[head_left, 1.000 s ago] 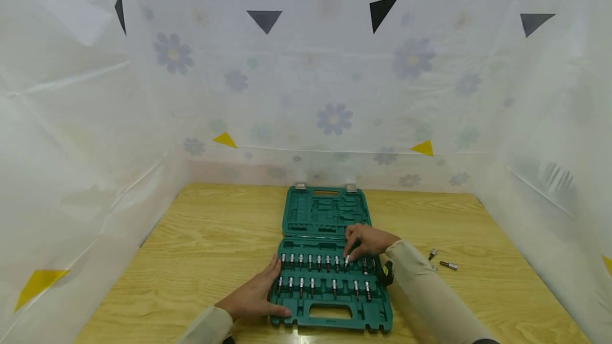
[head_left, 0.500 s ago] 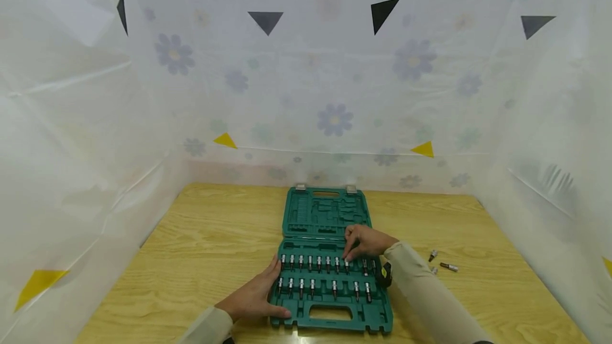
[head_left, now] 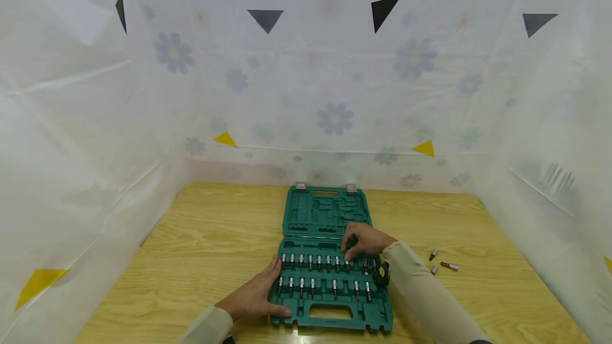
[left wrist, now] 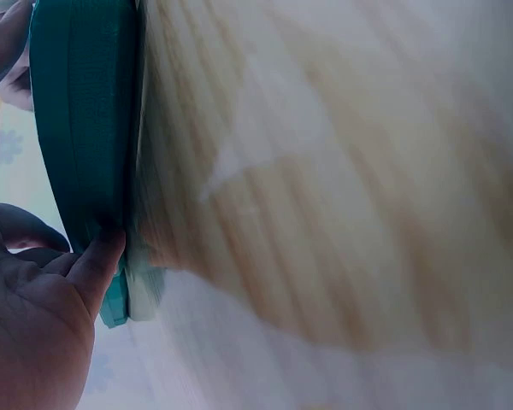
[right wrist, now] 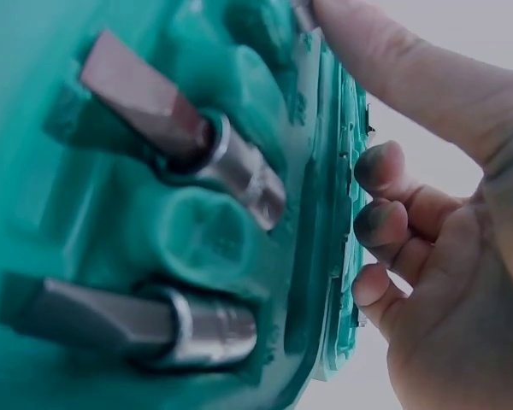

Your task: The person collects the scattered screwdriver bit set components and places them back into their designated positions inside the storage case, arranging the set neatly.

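Note:
An unfolded green tool case [head_left: 330, 325] lies on the table, with bit sockets [head_left: 312, 284] standing in two rows in its near half. My left hand [head_left: 255, 292] rests against the case's left edge, thumb on its near corner; the left wrist view shows fingers touching the green side [left wrist: 85, 128]. Over the back row, my right hand [head_left: 365, 240] has its thumb pressing on a bit socket [head_left: 347, 264] in its slot. In the right wrist view the other visible fingertips hang loosely curled. Two flat-bladed bit sockets [right wrist: 209, 329] sit close to that camera.
Loose bit sockets [head_left: 449, 266] lie on the wooden table [head_left: 215, 227] right of the case. A tape-measure-like black and yellow item [head_left: 382, 274] sits at the right wrist. The open lid [head_left: 327, 214] has moulded slots. Patterned sheeting [head_left: 334, 84] surrounds the table.
My right fingers have drawn slightly away from the bit socket, widening the gap to the thumb. The bit socket now sits lower in its slot. My left hand has stayed put.

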{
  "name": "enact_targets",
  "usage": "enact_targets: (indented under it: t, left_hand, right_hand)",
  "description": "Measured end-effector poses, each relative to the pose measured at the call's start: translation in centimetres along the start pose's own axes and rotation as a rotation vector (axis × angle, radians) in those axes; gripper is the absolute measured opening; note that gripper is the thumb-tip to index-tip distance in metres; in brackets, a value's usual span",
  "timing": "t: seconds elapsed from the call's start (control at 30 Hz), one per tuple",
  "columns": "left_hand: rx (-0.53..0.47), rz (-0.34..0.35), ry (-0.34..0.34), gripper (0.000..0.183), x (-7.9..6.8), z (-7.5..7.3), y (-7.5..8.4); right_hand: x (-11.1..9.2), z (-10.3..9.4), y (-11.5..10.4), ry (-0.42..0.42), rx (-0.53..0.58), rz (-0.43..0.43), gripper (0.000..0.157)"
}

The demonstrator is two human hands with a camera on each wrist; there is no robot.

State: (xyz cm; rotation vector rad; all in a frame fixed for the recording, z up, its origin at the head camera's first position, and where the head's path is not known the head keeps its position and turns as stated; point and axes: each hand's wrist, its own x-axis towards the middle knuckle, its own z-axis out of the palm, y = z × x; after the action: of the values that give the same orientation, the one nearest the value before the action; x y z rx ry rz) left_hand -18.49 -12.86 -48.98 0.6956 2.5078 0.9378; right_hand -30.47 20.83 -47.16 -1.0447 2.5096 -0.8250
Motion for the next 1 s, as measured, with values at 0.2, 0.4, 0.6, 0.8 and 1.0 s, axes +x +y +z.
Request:
enact_targets:
  t: [0.2, 0.4, 0.6, 0.8, 1.0]
  left_hand:
    - [0.001, -0.002, 0.003, 0.115, -0.03, -0.04, -0.02]
    - [-0.02, 0.006, 0.001, 0.115, -0.1, 0.0, 0.0]
    - [-0.029, -0.003, -0.008, 0.116, -0.06, 0.0, -0.02]
    - [-0.018, 0.001, -0.006, 0.116, -0.07, 0.02, -0.08]
    - [-0.012, 0.013, -0.005, 0.116, 0.04, 0.07, -0.3]
  right_hand:
    - [0.1, 0.15, -0.09, 0.014, 0.031, 0.054, 0.024]
    - [0.03, 0.26, -0.32, 0.023, 0.011, 0.076, 0.029]
    - [0.22, 0.37, -0.52, 0.023, 0.004, 0.103, 0.035]
    - [0.35, 0.43, -0.56, 0.019, -0.009, 0.112, 0.041]
    - [0.37, 0.36, -0.34, 0.016, -0.002, 0.109, 0.041]
